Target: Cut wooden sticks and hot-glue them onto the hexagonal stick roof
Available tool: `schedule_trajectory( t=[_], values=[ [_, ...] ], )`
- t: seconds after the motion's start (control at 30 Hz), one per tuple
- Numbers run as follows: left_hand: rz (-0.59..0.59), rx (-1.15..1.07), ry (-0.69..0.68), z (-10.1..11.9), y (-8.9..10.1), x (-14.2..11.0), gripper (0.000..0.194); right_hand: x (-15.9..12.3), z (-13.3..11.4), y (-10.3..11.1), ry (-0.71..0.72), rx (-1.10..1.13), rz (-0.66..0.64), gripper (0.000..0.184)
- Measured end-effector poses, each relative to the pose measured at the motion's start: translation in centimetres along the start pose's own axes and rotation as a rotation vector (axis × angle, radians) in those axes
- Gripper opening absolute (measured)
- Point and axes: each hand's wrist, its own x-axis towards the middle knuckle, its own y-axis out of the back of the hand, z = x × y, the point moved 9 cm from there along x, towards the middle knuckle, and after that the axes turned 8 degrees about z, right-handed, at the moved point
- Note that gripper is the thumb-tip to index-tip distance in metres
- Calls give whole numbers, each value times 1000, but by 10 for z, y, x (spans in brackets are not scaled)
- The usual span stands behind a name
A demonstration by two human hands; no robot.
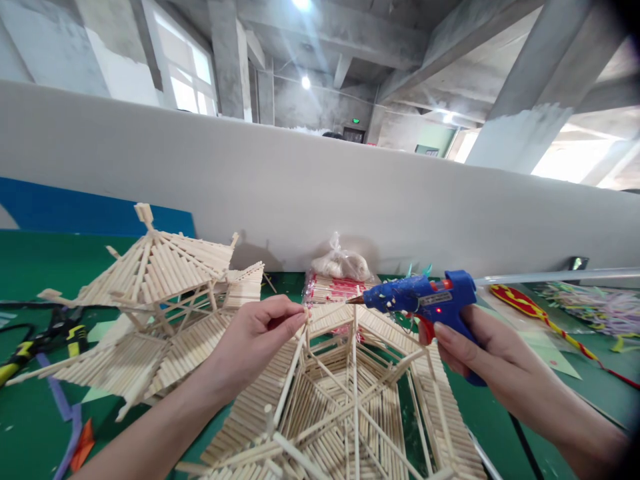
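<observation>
Over the stick frame, left fingers pinched on a stick, right fingers around glue gun

Bare left hand and bare right hand, each on a slender, uncovered forearm

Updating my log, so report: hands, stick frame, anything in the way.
Left hand pinching a corner of stick frame. Right hand gripping blue glue gun, nozzle pointing left. Roofed stick model at left; nothing plainly blocking nozzle.
</observation>
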Motion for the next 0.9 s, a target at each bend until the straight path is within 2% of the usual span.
schedule_trajectory(
  t=[0.33,0.53,0.8,0.9],
  values=[
    [-6,12,2,3,0,1,20,-1,4,0,-19,34,-23,30],
    [-4,39,-9,7,1,0,21,-5,8,-4,-33,21,-84,30],
    [-1,49,-18,5,0,1,21,-8,15,-1,-58,59,-84,31],
    [8,44,-13,4,1,1,21,-11,16,2,-79,108,-48,29]
  ],
)
